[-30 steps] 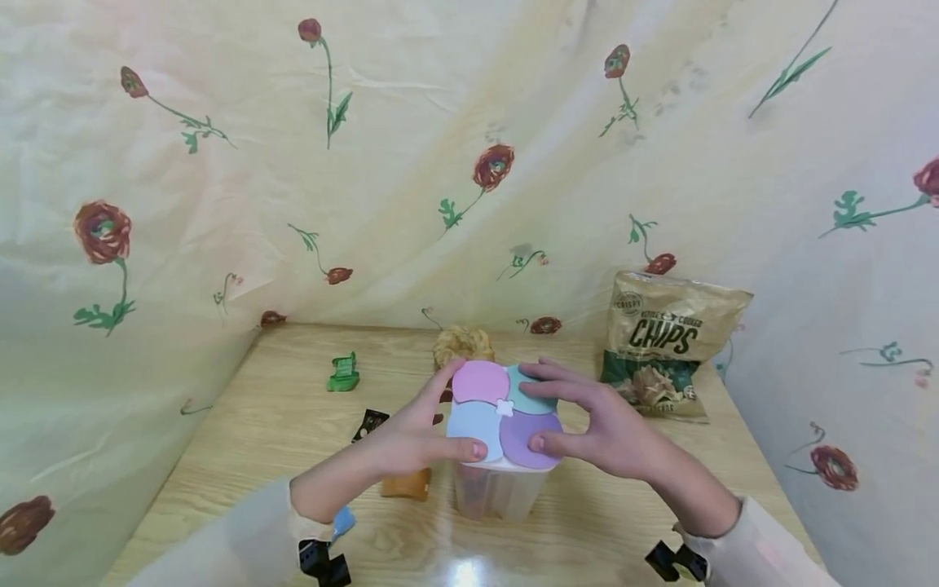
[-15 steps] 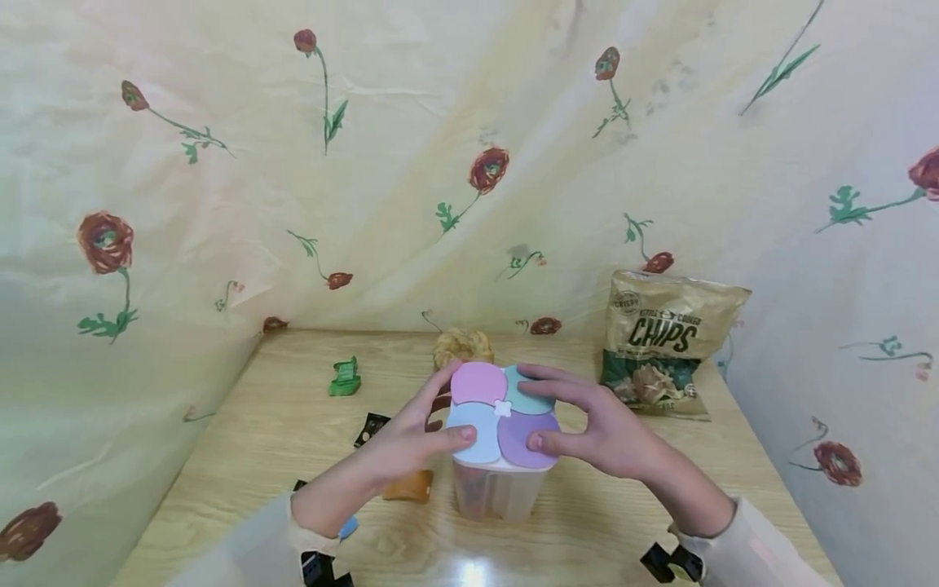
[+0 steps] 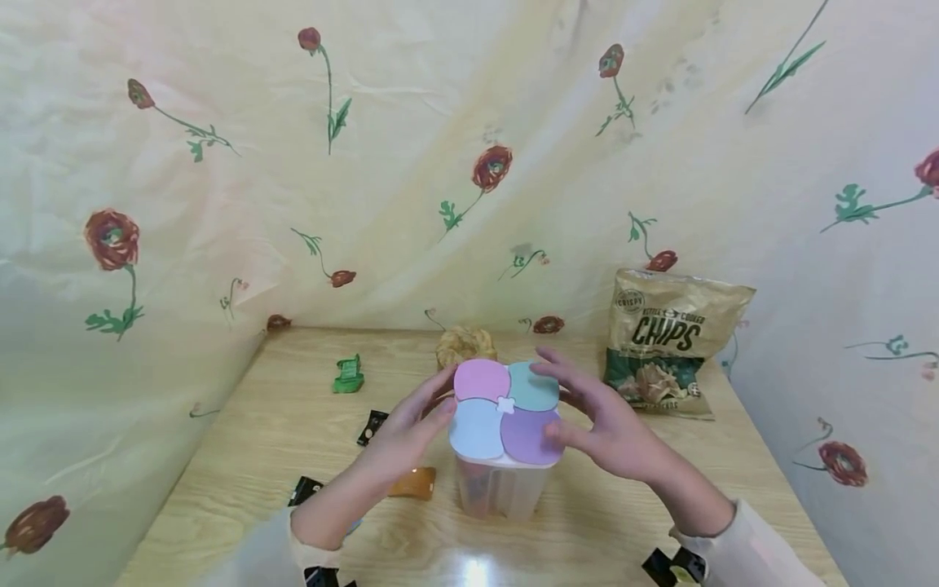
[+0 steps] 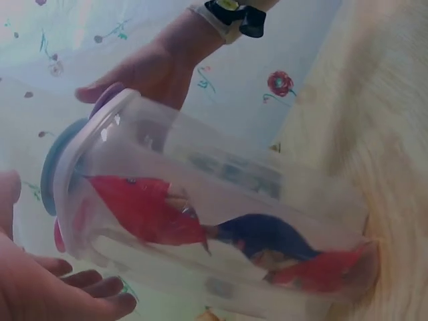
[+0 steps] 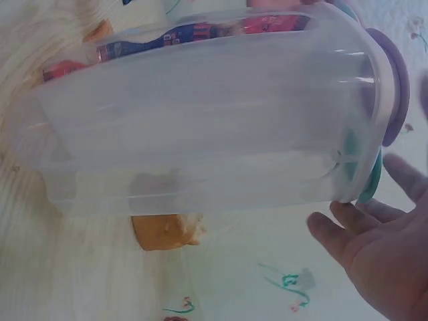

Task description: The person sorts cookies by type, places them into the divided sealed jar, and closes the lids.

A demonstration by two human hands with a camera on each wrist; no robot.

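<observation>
A tall clear plastic storage container [image 3: 506, 493] stands upright on the table in the head view. Its white-rimmed top carries four flaps: pink, teal, a light blue flap [image 3: 477, 430] and a purple flap [image 3: 524, 440]. Red and blue wrapped sweets [image 4: 147, 207] fill one compartment in the left wrist view. My left hand [image 3: 412, 425] is at the container's upper left side, its fingers loosely bent and apart from the wall. On the other side, my right hand [image 3: 609, 420] has its thumb by the purple flap, and its fingertips are close to the rim in the right wrist view.
A chips bag [image 3: 667, 346] stands at the back right. Behind the container lies a yellowish ring-shaped item [image 3: 462, 344]. To the left are a green wrapped sweet [image 3: 348, 375], black packets [image 3: 372, 425] and an orange packet [image 3: 414, 483]. Patterned cloth surrounds the table.
My left thumb has come off the light blue flap and moved left. My right hand has loosened outward toward the lid's right edge. The container stays in place.
</observation>
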